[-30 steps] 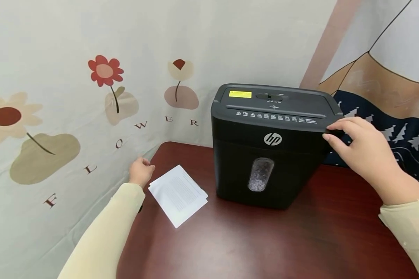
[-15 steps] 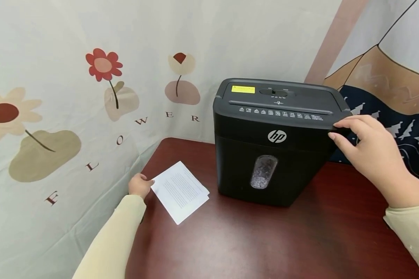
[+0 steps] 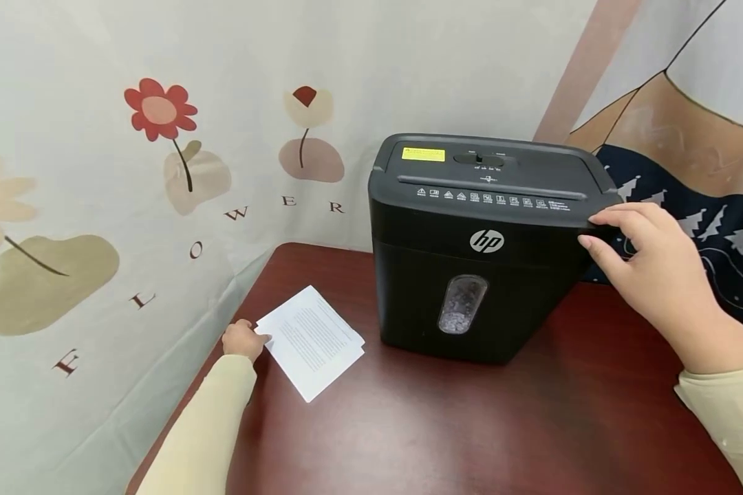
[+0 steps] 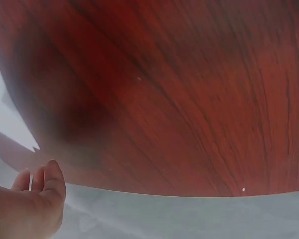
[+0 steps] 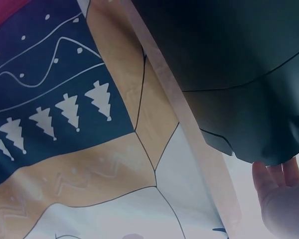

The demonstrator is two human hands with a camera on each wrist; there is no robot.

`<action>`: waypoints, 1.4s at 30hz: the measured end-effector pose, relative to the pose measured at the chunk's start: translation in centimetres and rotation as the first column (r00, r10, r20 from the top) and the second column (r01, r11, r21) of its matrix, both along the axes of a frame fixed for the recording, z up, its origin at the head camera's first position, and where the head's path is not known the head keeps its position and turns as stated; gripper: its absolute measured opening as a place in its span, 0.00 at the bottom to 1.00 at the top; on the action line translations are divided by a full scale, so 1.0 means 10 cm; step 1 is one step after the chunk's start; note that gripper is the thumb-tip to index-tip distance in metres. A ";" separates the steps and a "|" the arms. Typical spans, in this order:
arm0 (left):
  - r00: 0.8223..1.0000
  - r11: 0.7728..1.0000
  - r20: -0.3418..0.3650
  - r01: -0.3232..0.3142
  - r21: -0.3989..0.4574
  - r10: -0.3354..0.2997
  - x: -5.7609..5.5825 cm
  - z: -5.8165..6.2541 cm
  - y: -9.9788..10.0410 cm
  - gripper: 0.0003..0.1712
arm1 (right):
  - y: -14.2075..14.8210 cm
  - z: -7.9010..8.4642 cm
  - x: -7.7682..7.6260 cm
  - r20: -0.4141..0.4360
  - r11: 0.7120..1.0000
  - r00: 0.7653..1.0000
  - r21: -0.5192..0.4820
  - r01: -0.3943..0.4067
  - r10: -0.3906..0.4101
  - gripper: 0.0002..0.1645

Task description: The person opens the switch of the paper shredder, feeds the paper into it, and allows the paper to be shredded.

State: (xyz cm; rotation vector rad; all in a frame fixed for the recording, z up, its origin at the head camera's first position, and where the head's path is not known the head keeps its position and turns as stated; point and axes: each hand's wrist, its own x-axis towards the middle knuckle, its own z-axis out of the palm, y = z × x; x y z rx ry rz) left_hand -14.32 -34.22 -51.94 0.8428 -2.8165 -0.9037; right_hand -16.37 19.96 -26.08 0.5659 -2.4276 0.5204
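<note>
A black HP paper shredder stands upright on the table, with shreds showing through its front window. In the head view my right hand holds its top right corner, fingers over the upper edge and thumb at the front. The right wrist view shows the fingertips of that hand against the shredder's rim. Left of the shredder lie several printed paper sheets, slightly fanned. My left hand pinches their left corner, thumb on top; its other fingers are mostly hidden. The left wrist view shows the left hand low at the left.
The dark red wooden table has its left edge close to a pale curtain printed with flowers and letters. Behind the shredder on the right hangs a patterned cloth with white trees.
My left hand has come down from beyond the sheets and taken their left corner. The right hand stays at the shredder's corner. The head view has shifted slightly.
</note>
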 end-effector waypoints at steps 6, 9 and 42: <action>0.996 0.998 0.064 0.059 -0.030 -0.057 -0.04 -0.04 -0.02 0.33 | -0.01 -0.01 -0.01 -0.027 1.000 1.000 -0.007 0.004 -0.004 0.18; 0.992 0.995 0.088 0.092 -0.029 -0.089 -0.07 -0.04 -0.02 0.34 | -0.01 -0.01 -0.01 -0.034 1.000 0.999 -0.011 0.009 -0.009 0.19; 0.956 0.969 0.232 0.212 -0.123 -0.180 -0.27 -0.05 -0.15 0.38 | -0.03 -0.05 -0.02 -0.023 0.998 1.000 -0.065 0.016 -0.017 0.20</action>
